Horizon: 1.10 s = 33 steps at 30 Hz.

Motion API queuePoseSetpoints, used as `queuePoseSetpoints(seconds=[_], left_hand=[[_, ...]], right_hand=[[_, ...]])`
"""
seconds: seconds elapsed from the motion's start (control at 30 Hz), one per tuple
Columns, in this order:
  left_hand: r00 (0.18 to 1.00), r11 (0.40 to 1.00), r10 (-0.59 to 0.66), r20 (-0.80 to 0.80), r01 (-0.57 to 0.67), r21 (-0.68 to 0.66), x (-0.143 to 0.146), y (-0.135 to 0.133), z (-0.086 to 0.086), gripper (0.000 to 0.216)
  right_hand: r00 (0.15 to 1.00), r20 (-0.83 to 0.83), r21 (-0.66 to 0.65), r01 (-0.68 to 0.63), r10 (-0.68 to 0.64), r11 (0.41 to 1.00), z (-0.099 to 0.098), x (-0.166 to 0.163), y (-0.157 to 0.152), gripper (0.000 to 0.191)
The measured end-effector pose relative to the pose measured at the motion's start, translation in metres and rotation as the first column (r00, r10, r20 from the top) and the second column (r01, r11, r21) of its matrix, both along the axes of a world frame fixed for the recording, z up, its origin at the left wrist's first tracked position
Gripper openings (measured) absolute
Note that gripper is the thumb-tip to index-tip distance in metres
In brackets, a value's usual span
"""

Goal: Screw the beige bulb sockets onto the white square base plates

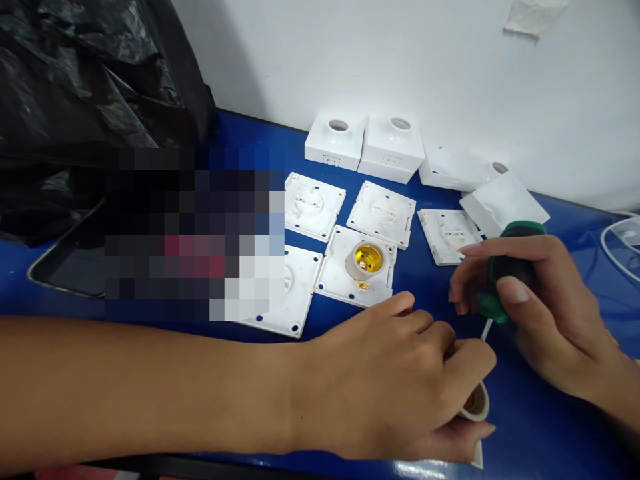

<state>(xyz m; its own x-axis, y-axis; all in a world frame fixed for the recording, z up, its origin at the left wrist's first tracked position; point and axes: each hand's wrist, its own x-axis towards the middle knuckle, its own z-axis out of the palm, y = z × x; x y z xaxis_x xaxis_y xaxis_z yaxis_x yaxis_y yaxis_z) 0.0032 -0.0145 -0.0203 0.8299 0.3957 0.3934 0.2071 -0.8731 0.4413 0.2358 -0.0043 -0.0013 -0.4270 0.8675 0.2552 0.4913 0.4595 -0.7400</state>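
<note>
My left hand (400,373) is closed around a white lamp holder (480,405) near the table's front edge. Part of its round rim and copper-coloured inside shows below the index finger; the rest is hidden. In my right hand (560,313) is a screwdriver (524,230) with a green and black handle, gripped between thumb and fingers. Its shaft points down at the lamp holder, and the tip is hidden behind my left hand. Just beyond my left hand lies a white base plate (333,277) carrying a lamp socket (369,259) with a brass-coloured inside.
More white square plates (383,212) lie on the blue table (260,143). White box covers (334,143) with round holes line the wall. A black plastic bag (100,73) and a phone (70,267) are at left, beside a blurred-out patch. A white cable (607,243) lies at right.
</note>
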Motion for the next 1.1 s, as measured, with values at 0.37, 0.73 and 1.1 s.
queuePoseSetpoints(seconds=[0.37, 0.73, 1.1], left_hand=[[1.000, 1.000, -0.003, -0.002, 0.003, 0.000, 0.0003, 0.0005, -0.0001, 0.029], [1.000, 1.000, -0.009, 0.010, 0.009, 0.005, -0.0001, 0.0009, -0.0008, 0.029], [1.000, 1.000, -0.004, -0.006, 0.004, -0.008, -0.0005, -0.0002, 0.0003, 0.028]], right_hand=[[1.000, -0.003, 0.002, 0.005, -0.005, 1.000, 0.0006, 0.0005, 0.0000, 0.029], [1.000, 0.001, 0.029, -0.013, 0.013, 0.999, 0.0020, 0.0009, 0.0022, 0.029], [1.000, -0.023, 0.007, -0.009, 0.009, 1.000, 0.0017, 0.0020, 0.0023, 0.029]])
